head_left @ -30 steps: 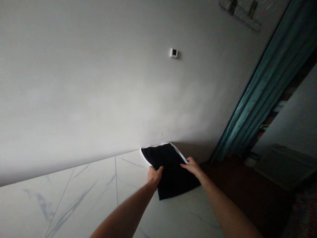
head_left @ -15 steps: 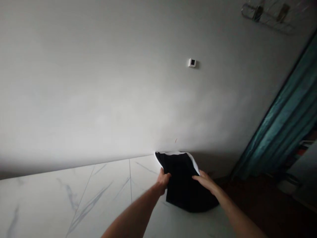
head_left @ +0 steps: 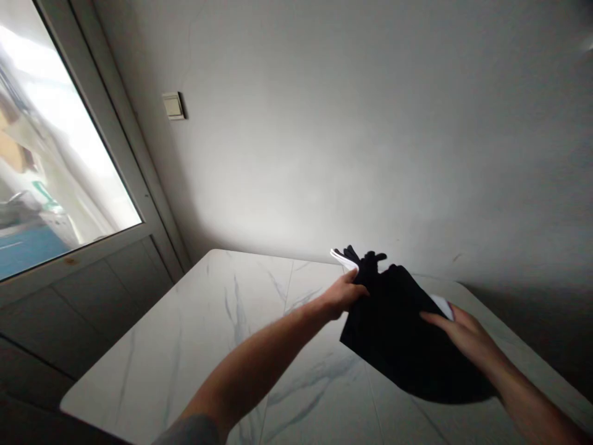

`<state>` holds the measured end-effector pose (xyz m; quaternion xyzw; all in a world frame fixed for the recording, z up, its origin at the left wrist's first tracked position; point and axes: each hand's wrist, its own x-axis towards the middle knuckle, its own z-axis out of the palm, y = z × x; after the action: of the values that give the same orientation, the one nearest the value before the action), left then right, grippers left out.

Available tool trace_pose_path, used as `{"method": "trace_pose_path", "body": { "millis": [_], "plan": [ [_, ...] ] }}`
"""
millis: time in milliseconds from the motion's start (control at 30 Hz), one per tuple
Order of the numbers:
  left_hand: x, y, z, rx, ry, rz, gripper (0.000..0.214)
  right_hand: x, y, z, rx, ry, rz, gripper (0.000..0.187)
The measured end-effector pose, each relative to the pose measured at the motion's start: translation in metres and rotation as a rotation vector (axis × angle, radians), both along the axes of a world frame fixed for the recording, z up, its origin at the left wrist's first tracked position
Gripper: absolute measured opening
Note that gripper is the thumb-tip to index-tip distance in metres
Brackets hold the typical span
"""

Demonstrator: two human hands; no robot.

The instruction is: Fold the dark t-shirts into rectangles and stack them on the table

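A black garment with a white-trimmed edge lies on the white marble-patterned table, near the wall. My left hand pinches its bunched far left corner and lifts it a little off the table. My right hand rests on the garment's right side by the white trim, fingers stretched out flat on the cloth.
A plain grey wall stands behind the table, with a light switch on it at the upper left. A large window or glass door fills the left side. The table's near left corner drops to dark floor.
The view has swung left, so the window now shows and the teal curtain is gone. My left hand has gathered and raised the garment's far corner; the cloth is now bunched there.
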<state>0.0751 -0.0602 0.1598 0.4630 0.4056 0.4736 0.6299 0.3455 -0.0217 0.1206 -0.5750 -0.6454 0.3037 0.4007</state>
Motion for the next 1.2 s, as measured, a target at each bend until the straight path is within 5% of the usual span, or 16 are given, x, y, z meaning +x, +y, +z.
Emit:
{"method": "trace_pose_path", "body": {
  "millis": [167,267,400,567,700,900,1200],
  "plan": [
    [-0.098,-0.044,0.044,0.099,0.014,0.181,0.06,-0.112,-0.026,0.048,-0.02,0.212,0.052,0.048],
    [-0.149,-0.069,0.039,0.103,0.048,0.258,0.071,-0.163,-0.047,0.046,0.024,0.256,0.106,0.051],
    [-0.21,-0.102,-0.021,-0.001,0.16,0.347,0.072,-0.2,-0.074,-0.011,0.027,0.167,0.15,0.049],
    [-0.266,-0.137,-0.107,-0.136,0.988,0.48,0.067,-0.188,-0.085,-0.106,-0.107,-0.116,0.111,0.047],
    [-0.274,-0.132,-0.121,-0.057,1.173,0.446,0.062,-0.173,-0.078,-0.13,-0.076,-0.228,0.028,0.054],
    [-0.251,-0.098,-0.118,0.058,1.274,0.458,0.056,-0.198,-0.07,-0.118,0.328,-0.354,0.008,0.045],
    [-0.252,-0.041,-0.127,0.029,1.196,0.674,0.041,-0.263,-0.009,-0.095,0.124,-0.467,-0.003,0.043]
  ]
}}
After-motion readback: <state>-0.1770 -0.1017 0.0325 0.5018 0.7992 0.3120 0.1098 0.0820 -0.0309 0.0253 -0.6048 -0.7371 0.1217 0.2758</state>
